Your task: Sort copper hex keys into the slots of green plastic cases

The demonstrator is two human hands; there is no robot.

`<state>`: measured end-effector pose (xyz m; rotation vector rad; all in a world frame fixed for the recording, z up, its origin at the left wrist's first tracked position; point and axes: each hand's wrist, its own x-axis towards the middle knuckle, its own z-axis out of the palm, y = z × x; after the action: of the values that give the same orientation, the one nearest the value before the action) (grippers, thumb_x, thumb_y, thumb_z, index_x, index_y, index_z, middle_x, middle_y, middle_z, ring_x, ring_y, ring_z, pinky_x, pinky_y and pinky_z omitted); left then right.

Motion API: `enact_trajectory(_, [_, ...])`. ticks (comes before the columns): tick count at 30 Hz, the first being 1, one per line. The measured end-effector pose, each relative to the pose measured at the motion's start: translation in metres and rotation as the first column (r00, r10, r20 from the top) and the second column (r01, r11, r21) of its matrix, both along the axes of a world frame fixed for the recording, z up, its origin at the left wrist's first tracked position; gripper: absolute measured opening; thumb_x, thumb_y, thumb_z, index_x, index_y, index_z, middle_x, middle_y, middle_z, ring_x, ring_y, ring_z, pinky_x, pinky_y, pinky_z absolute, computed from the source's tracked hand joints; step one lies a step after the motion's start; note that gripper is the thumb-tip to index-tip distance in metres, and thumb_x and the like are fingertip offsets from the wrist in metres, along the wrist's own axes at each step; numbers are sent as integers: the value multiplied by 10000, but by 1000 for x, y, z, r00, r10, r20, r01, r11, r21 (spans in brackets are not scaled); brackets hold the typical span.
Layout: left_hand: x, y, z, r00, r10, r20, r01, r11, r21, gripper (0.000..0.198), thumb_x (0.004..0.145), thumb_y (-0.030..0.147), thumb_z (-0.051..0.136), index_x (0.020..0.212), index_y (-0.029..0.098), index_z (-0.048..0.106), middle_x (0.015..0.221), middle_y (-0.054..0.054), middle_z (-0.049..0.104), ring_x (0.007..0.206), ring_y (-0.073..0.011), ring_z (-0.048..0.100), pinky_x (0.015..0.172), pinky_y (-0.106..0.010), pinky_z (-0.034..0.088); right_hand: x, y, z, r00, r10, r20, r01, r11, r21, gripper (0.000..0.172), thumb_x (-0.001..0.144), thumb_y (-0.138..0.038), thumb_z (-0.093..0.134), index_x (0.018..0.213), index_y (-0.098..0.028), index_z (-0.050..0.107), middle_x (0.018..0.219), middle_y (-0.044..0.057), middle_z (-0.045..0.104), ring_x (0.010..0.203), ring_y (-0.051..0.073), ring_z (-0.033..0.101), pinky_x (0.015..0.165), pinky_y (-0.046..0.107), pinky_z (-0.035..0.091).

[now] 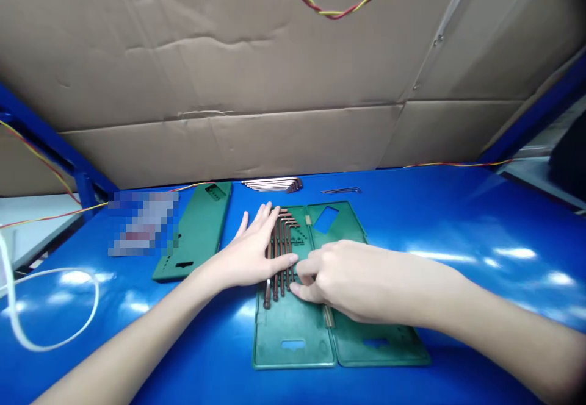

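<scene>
An open green plastic case (297, 338) lies flat on the blue table (458, 258), its two halves side by side. Several brown hex keys (282, 234) sit in a row in its left half. My left hand (249, 252) lies flat with fingers stretched out, resting on the left side of the keys and the case edge. My right hand (339, 277) is over the case's middle, fingers curled and pinched at the lower ends of the keys; what it grips, if anything, is hidden.
A second green case (195, 231), closed, lies to the left beside a blurred label. A bundle of hex keys (272, 184) and a thin single key (341, 190) lie at the back by the cardboard wall. A white cord (50, 307) loops at far left.
</scene>
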<state>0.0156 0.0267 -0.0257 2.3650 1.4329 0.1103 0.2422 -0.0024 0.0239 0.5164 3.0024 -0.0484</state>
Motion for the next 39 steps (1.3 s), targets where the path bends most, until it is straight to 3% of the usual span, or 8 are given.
enact_trajectory(3, [-2, -1, 0, 1000, 2, 12, -2, 1000, 10, 1033, 938, 749, 453, 1642, 131, 19, 1672, -131, -55, 1540, -292, -87, 1248, -543, 20, 3, 9, 7, 998, 15, -60, -22, 992, -123, 237, 949, -154, 603, 1108, -222, 764, 853, 45, 729, 644, 153, 625, 532, 277, 367])
enact_trajectory(5, [-3, -1, 1, 1000, 2, 16, -2, 1000, 11, 1041, 937, 768, 440, 1644, 135, 11, 1671, -129, -57, 1543, -296, -67, 1251, -532, 29, 10, 24, 12, 985, 23, -170, -70, 959, -276, 272, 971, -174, 592, 1171, -251, 759, 977, 46, 751, 772, 148, 675, 656, 252, 462])
enact_trajectory(7, [-4, -2, 3, 1000, 1, 12, -1, 1000, 6, 1061, 933, 789, 428, 1644, 126, 1, 1671, -124, -63, 1545, -294, -56, 1255, -510, 23, 24, 48, 15, 962, -56, -267, -45, 933, -358, 282, 990, -237, 582, 1216, -269, 747, 1033, 43, 754, 852, 154, 690, 756, 254, 498])
enact_trajectory(11, [-4, -4, 8, 1000, 29, -4, -29, 999, -13, 1088, 925, 816, 416, 1645, 120, -12, 1678, -97, -65, 1528, -323, -95, 1261, -503, 28, 72, 104, -2, 827, -350, -441, 291, 936, -196, 275, 968, -336, 586, 1135, -226, 776, 1087, 72, 759, 966, 211, 697, 862, 318, 520])
enact_trajectory(13, [-4, -5, 9, 999, 48, 2, -48, 999, -19, 1092, 916, 826, 425, 1648, 140, -5, 1685, -84, -35, 1519, -341, -103, 1262, -510, 57, 100, 128, -18, 745, -477, -467, 484, 868, -113, 302, 950, -363, 579, 1106, -202, 781, 1076, 98, 755, 932, 234, 700, 847, 354, 531])
enact_trajectory(16, [-5, -6, 10, 998, 53, 18, -53, 999, -4, 1072, 912, 821, 441, 1652, 189, -8, 1692, -71, 19, 1518, -353, -80, 1257, -544, 90, 129, 151, -38, 706, -577, -410, 582, 803, -128, 355, 914, -402, 592, 1131, -188, 775, 1116, 114, 742, 861, 232, 704, 802, 365, 551])
enact_trajectory(26, [-7, -6, 9, 999, 30, 12, -30, 1000, -4, 1035, 929, 814, 415, 1652, 200, 1, 1686, -83, -2, 1524, -348, -70, 1250, -559, 72, 132, 154, -45, 700, -597, -392, 580, 796, -176, 254, 880, -392, 596, 915, -183, 737, 948, 97, 754, 843, 236, 699, 805, 371, 545])
enact_trajectory(39, [-6, -6, 10, 999, 45, 7, -45, 998, -39, 1083, 917, 832, 409, 1649, 154, -11, 1679, -90, -59, 1525, -341, -103, 1259, -524, 46, 128, 150, -42, 636, -644, -425, 609, 757, -237, 244, 893, -446, 579, 893, -214, 652, 902, 72, 748, 834, 230, 700, 793, 365, 536])
